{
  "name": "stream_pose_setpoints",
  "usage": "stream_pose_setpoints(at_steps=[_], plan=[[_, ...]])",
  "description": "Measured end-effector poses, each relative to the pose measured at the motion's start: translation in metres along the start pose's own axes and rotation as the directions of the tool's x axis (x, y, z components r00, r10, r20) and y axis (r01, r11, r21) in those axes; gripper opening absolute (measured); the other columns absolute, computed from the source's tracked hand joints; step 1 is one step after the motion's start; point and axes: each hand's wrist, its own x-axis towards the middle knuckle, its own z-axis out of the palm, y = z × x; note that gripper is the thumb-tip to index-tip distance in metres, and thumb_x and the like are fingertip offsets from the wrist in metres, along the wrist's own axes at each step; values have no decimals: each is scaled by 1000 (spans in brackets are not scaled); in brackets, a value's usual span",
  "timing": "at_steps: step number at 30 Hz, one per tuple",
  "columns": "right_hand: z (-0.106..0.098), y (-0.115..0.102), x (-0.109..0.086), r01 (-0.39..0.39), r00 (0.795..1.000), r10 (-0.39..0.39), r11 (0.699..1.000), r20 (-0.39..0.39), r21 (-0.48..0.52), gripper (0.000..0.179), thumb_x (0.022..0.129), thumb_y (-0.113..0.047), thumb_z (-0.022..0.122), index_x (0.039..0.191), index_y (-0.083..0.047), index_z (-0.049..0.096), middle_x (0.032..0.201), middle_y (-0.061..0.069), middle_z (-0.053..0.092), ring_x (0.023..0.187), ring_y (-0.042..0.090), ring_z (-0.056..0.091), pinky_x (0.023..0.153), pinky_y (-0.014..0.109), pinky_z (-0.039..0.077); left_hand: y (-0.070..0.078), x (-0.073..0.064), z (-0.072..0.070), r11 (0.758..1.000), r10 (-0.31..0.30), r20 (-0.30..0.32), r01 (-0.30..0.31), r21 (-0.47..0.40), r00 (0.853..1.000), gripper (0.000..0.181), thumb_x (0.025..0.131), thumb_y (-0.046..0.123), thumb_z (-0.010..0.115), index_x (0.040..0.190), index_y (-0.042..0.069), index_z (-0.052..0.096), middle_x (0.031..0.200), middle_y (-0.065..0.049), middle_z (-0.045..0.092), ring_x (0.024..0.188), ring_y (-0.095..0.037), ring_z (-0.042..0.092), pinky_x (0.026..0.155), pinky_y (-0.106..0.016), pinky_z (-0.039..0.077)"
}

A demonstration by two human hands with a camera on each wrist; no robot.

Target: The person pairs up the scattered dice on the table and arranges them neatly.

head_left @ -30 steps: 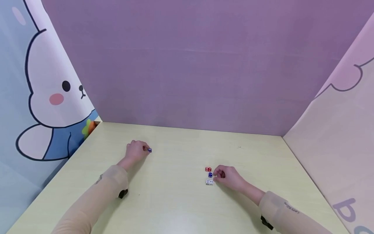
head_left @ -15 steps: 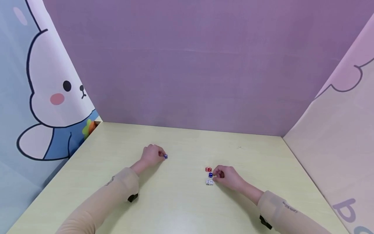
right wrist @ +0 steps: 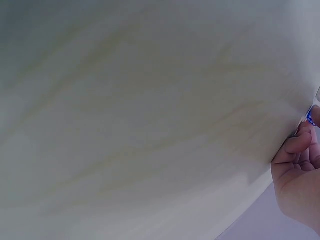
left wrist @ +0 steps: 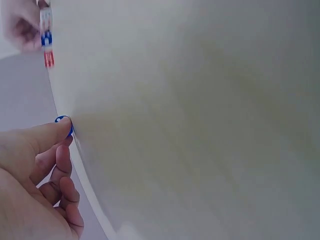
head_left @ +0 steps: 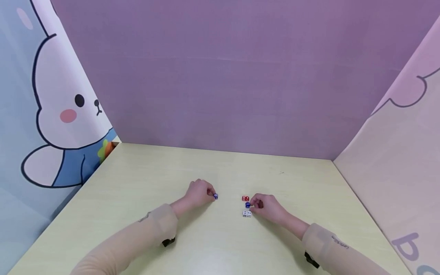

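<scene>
In the head view, my left hand pinches a small blue die with white pips between thumb and fingertips, left of a small group of dice. The left wrist view shows this blue die mostly covered by the thumb. My right hand has thumb and forefinger at a second blue die, seemingly pinching it; the right wrist view shows that die at the fingertips. Two red dice sit side by side just behind it, and two white dice just in front.
The dice group lies on a pale wood-look table. A purple panel rises behind the table. Printed cloths stand at both sides, the left one with a cartoon rabbit.
My left hand has moved right and nearer the front with its blue die, closing in on the dice group. My right hand and the other dice have stayed nearly still.
</scene>
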Motion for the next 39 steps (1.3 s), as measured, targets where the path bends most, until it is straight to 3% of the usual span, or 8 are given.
stream_pose_setpoints(at_steps=[4, 11, 17, 33, 39], plan=[[0, 1, 1, 0, 1000, 0, 1000, 0, 0, 12, 81, -10, 71, 90, -10, 64, 69, -6, 52, 61, 6, 44, 55, 19, 40, 18, -2, 7, 999, 26, 29, -25, -26, 999, 9, 73, 20, 80, 79, 17, 74, 66, 13, 60, 76, -11, 51, 82, -46, 37], [1, 2, -1, 4, 1000, -4, 1000, -6, -4, 11, 81, -10, 72, 89, -10, 64, 69, -6, 52, 61, 5, 44, 55, 19, 40, 46, 3, 24, 999, 16, 71, -13, -41, 997, 10, 72, 20, 81, 79, 19, 74, 64, 13, 57, 77, -11, 47, 85, -42, 35], [1, 3, 0, 25, 1000, -25, 1000, -17, -1, 11, 81, -10, 72, 89, -9, 64, 69, -7, 52, 61, 4, 44, 55, 19, 41, 60, 11, 33, 999, 34, 79, -32, -28, 996, 9, 72, 22, 81, 78, 22, 74, 60, 14, 53, 74, -10, 44, 80, -34, 33], [4, -2, 0, 54, 998, -54, 998, -32, 15, 8, 82, -7, 70, 87, -7, 64, 69, -5, 53, 60, 4, 44, 55, 18, 40, 68, 18, 44, 998, 69, 69, -69, -2, 995, 11, 70, 26, 82, 77, 22, 74, 62, 15, 55, 74, -10, 44, 79, -33, 32], [4, -3, 1, 41, 998, -41, 999, -41, 9, 8, 82, -8, 70, 86, -8, 64, 69, -6, 54, 61, 4, 45, 56, 19, 42, 67, 17, 41, 997, 73, 55, -72, -18, 996, 14, 69, 24, 82, 81, 21, 74, 66, 15, 58, 75, -10, 45, 79, -32, 33]])
